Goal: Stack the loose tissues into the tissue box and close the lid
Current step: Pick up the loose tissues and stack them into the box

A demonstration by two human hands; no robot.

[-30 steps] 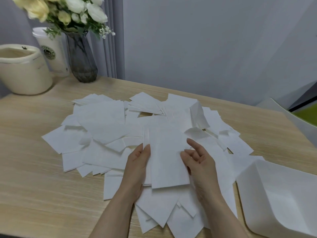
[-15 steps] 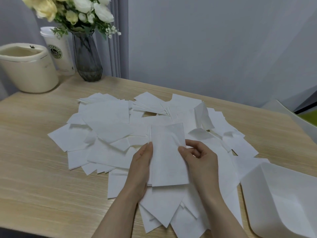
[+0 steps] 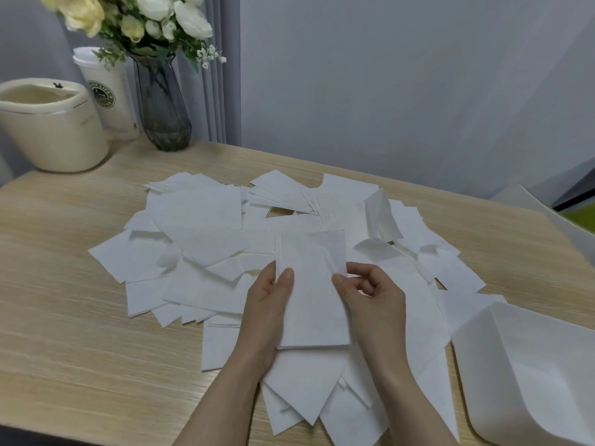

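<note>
The left hand (image 3: 267, 312) pinches the stack (image 3: 312, 291) over the tissues (image 3: 199, 226); the right hand (image 3: 373, 297), fingers curled, grips its other edge. Squaring edges first should ease loading the box (image 3: 531, 375) at right.

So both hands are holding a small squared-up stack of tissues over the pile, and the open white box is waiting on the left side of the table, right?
Not quite. The head view shows the white box at the right edge of the table, not the left. The rest holds: the left hand and right hand hold the stack of tissues over the pile.
</note>
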